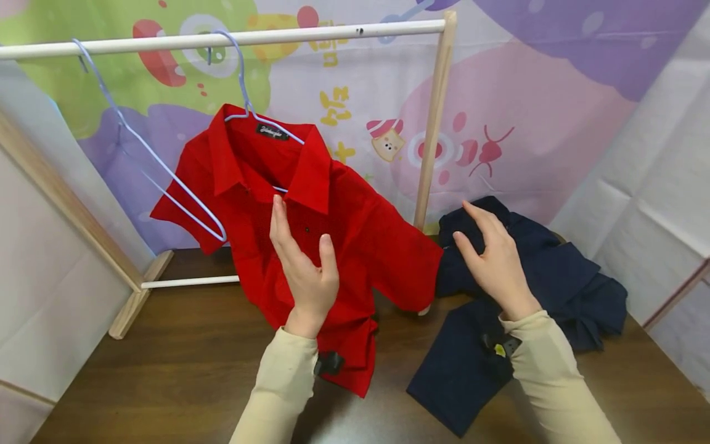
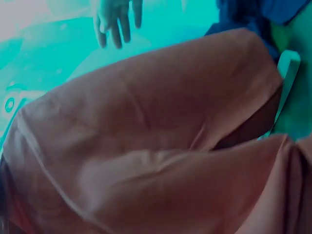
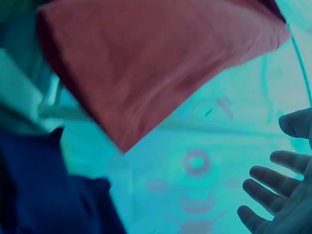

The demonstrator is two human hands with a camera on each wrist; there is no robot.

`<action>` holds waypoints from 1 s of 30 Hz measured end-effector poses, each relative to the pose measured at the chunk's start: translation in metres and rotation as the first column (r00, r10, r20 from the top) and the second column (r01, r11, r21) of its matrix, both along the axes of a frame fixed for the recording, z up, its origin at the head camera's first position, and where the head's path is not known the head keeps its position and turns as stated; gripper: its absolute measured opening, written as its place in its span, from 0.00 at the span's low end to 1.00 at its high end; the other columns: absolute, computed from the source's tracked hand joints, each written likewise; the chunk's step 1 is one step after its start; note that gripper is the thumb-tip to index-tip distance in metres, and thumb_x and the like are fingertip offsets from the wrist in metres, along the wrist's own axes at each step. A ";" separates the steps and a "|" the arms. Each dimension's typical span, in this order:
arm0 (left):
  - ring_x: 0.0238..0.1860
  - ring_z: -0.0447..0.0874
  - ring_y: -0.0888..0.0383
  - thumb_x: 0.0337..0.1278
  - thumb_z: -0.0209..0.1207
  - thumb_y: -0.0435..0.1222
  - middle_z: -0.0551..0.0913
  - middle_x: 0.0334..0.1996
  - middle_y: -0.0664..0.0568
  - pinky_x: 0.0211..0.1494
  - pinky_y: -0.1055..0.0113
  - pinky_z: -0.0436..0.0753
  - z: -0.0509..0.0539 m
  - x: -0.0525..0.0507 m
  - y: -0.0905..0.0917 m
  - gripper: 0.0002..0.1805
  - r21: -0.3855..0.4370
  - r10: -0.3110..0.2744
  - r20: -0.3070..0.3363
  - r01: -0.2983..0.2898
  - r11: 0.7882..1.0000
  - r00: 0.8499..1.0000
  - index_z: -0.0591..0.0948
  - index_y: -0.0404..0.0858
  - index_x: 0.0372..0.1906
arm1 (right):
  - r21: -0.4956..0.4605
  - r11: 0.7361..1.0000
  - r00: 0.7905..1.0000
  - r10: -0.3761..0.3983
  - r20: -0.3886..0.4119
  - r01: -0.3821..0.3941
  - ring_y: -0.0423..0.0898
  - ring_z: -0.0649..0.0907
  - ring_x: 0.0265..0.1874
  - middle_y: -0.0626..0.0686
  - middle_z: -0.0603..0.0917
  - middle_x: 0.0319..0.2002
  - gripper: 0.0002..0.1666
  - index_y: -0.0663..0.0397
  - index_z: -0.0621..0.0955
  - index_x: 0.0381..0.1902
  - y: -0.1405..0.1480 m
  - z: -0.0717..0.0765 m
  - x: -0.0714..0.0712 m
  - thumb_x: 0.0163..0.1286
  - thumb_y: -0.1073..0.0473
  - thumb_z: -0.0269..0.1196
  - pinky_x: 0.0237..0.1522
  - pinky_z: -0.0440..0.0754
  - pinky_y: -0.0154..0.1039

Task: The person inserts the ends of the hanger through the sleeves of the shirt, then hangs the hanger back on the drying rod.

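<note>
A red short-sleeved shirt (image 1: 355,246) hangs by its collar on a pale blue hanger (image 1: 242,74), hooked over the white rod. My left hand (image 1: 307,280) is raised before the shirt front, fingers straight and holding nothing. My right hand (image 1: 496,265) is held up to the right of the shirt's sleeve (image 3: 146,63), its fingers spread apart with nothing in them. Behind and below it lies a crumpled navy garment (image 1: 566,283) on the table. In the left wrist view the red cloth (image 2: 146,107) fills most of the picture.
A second pale blue hanger (image 1: 150,148) hangs bare on the white rod (image 1: 333,34), left of the shirt. Wooden posts (image 1: 435,117) hold the rod up. The brown table (image 1: 155,370) lies below, and a cartoon-printed cloth (image 1: 510,111) forms the backdrop.
</note>
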State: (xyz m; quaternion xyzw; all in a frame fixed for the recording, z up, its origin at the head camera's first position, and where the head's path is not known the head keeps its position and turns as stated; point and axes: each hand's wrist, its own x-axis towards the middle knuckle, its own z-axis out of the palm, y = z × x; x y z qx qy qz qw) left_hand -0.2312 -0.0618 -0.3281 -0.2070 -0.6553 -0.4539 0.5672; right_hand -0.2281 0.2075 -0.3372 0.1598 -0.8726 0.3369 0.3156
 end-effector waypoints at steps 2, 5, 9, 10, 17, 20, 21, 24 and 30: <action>0.65 0.56 0.42 0.60 0.46 0.38 0.57 0.64 0.35 0.66 0.51 0.57 -0.003 0.002 0.005 0.33 -0.034 -0.021 -0.046 0.019 0.999 0.999 0.52 0.28 0.66 | 0.004 1.000 0.999 -0.026 0.031 0.026 0.56 0.67 0.61 0.57 0.68 0.62 0.31 0.47 0.64 0.66 0.007 -0.005 -0.002 0.66 0.52 0.56 0.59 0.63 0.56; 0.64 0.57 0.42 0.59 0.46 0.35 0.58 0.63 0.32 0.65 0.51 0.60 -0.006 0.005 0.013 0.32 -0.087 -0.057 -0.079 0.050 0.995 0.995 0.53 0.31 0.67 | 0.023 0.998 0.996 -0.060 0.058 0.059 0.58 0.66 0.61 0.59 0.68 0.62 0.31 0.51 0.65 0.65 0.017 -0.012 -0.004 0.66 0.51 0.56 0.59 0.61 0.57; 0.61 0.62 0.43 0.57 0.48 0.33 0.61 0.62 0.35 0.61 0.55 0.66 -0.011 0.009 0.022 0.28 -0.202 -0.068 -0.088 0.050 0.978 0.994 0.61 0.29 0.63 | 0.034 0.995 0.993 -0.095 0.073 0.093 0.60 0.66 0.60 0.62 0.68 0.61 0.30 0.56 0.66 0.64 0.028 -0.020 -0.005 0.66 0.53 0.56 0.59 0.61 0.57; 0.60 0.64 0.44 0.56 0.49 0.33 0.62 0.62 0.36 0.60 0.56 0.67 -0.013 0.010 0.024 0.27 -0.242 -0.073 -0.085 0.050 0.969 0.994 0.63 0.29 0.62 | 0.026 0.994 0.992 -0.105 0.077 0.103 0.60 0.66 0.60 0.62 0.68 0.61 0.29 0.57 0.66 0.63 0.031 -0.022 -0.006 0.66 0.53 0.56 0.59 0.61 0.57; 0.54 0.71 0.49 0.45 0.55 0.29 0.67 0.60 0.41 0.55 0.60 0.72 -0.024 0.015 0.035 0.28 -0.471 -0.136 -0.035 0.104 0.876 0.990 0.70 0.32 0.58 | -0.051 0.981 0.980 -0.182 0.083 0.186 0.60 0.69 0.58 0.63 0.71 0.57 0.23 0.58 0.71 0.59 0.047 -0.036 -0.008 0.67 0.57 0.54 0.57 0.64 0.56; 0.52 0.73 0.51 0.46 0.56 0.30 0.70 0.59 0.43 0.56 0.63 0.71 -0.029 0.016 0.041 0.28 -0.524 -0.152 0.006 0.132 0.841 0.988 0.71 0.33 0.58 | -0.075 0.974 0.976 -0.212 0.045 0.215 0.60 0.71 0.56 0.62 0.73 0.55 0.21 0.58 0.73 0.57 0.050 -0.039 -0.010 0.67 0.59 0.54 0.56 0.65 0.56; 0.51 0.74 0.52 0.47 0.55 0.31 0.71 0.58 0.44 0.56 0.63 0.71 -0.031 0.017 0.044 0.27 -0.538 -0.156 0.016 0.140 0.831 0.988 0.71 0.34 0.57 | -0.085 0.970 0.974 -0.225 0.032 0.227 0.59 0.72 0.55 0.62 0.74 0.54 0.20 0.58 0.74 0.56 0.051 -0.040 -0.011 0.66 0.60 0.54 0.55 0.66 0.55; 0.52 0.75 0.54 0.49 0.54 0.33 0.75 0.55 0.46 0.57 0.66 0.71 -0.039 0.021 0.054 0.23 -0.590 -0.182 0.030 0.165 0.791 0.983 0.74 0.35 0.55 | -0.110 0.959 0.965 -0.261 0.012 0.261 0.59 0.73 0.54 0.61 0.76 0.53 0.18 0.58 0.76 0.53 0.053 -0.042 -0.012 0.66 0.61 0.54 0.54 0.67 0.54; 0.51 0.76 0.59 0.51 0.55 0.35 0.78 0.51 0.50 0.58 0.70 0.70 -0.058 0.034 0.075 0.20 -0.713 -0.206 0.079 0.200 0.672 0.975 0.76 0.38 0.52 | -0.130 0.948 0.956 -0.292 0.011 0.291 0.58 0.74 0.54 0.61 0.77 0.51 0.17 0.60 0.77 0.52 0.058 -0.044 -0.012 0.65 0.62 0.54 0.55 0.67 0.54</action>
